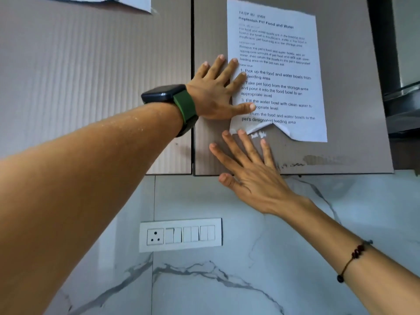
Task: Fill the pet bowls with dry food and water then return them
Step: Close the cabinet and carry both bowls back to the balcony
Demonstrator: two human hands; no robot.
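While the left hand (214, 93) lies flat with straight fingers on the instruction sheet (276, 71), apparently steadying it for reading, the right hand (247, 171) rests flat and released on the cabinet door (318, 155) below the sheet's torn edge. No pet bowls are in view. A switch panel (180, 234) sits on the marble wall (295, 258) beneath.

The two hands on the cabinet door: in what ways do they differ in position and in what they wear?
The left hand lies higher, its fingers over the edge of the printed sheet; the right hand lies lower, on the bare cabinet door, below the sheet's torn bottom edge. The left wrist wears a dark watch with a green strap; the right wrist wears a thin beaded cord bracelet. Both hands are flat, fingers straight and spread.
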